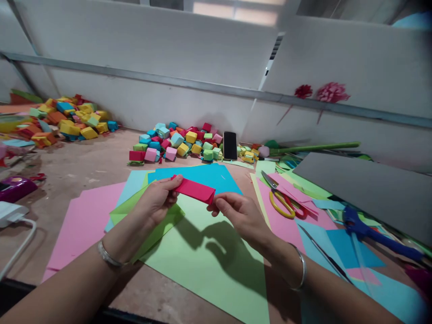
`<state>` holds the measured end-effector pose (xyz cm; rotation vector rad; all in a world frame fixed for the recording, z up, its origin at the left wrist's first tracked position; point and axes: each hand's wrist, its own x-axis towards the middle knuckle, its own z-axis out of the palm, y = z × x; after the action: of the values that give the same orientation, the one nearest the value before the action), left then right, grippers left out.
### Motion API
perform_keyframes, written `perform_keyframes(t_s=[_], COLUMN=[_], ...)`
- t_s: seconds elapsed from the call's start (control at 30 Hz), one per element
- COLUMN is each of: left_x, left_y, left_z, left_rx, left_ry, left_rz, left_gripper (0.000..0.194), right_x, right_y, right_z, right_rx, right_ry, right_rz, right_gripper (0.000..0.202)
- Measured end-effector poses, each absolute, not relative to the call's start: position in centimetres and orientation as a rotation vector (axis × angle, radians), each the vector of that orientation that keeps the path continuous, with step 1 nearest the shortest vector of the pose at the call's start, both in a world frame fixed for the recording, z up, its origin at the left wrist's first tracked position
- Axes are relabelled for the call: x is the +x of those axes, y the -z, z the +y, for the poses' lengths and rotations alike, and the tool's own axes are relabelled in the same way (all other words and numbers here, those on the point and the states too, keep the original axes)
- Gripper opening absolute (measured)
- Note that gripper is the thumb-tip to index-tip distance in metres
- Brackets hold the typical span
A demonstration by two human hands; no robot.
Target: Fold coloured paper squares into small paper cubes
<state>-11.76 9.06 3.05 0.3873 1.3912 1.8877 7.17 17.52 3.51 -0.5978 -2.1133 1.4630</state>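
A folded strip of red paper (195, 189) is held up over the table between my two hands. My left hand (161, 198) pinches its left end, thumb on top. At the other end, the closed fingers of my right hand (236, 213) touch the lower right corner of the strip; the fingertips partly hide that corner. Below lies a large light green sheet (216, 261), carrying the shadow of my hands. A brighter green folded sheet (168, 222) rests under my left wrist, and a blue sheet (202, 173) lies behind.
Small paper cubes (175, 140) are heaped along the wall, with a phone (230, 145) beside them. Another heap (74, 117) stands at the back left. Scissors (281, 202) lie on pink paper at the right, near a blue-handled tool (378, 238). A white charger (13, 213) sits left.
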Motion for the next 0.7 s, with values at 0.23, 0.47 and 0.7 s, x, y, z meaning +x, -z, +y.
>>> perform_keyframes(t_s=[0.23,0.47,0.7], left_x=[-10.8,-9.5,-8.8], left_y=[-2.3,-2.4,-2.5], left_z=[9.2,8.6,8.1], left_rx=[0.42,0.693,1.041], left_ry=[-1.876,-1.607,-1.145], left_rz=[1.41,1.497,1.471], left_gripper=[0.041,0.035,0.023], right_x=[7.0,7.2,7.2], right_y=[-3.9,-4.4,-4.0], right_z=[16.5,18.8,18.8], right_rx=[-0.714,-0.749,-0.62], right_ry=[-1.659,-1.461,-1.454], right_rz=[-1.928,-1.772,-1.799], right_gripper=[0.031,0.018,0.031])
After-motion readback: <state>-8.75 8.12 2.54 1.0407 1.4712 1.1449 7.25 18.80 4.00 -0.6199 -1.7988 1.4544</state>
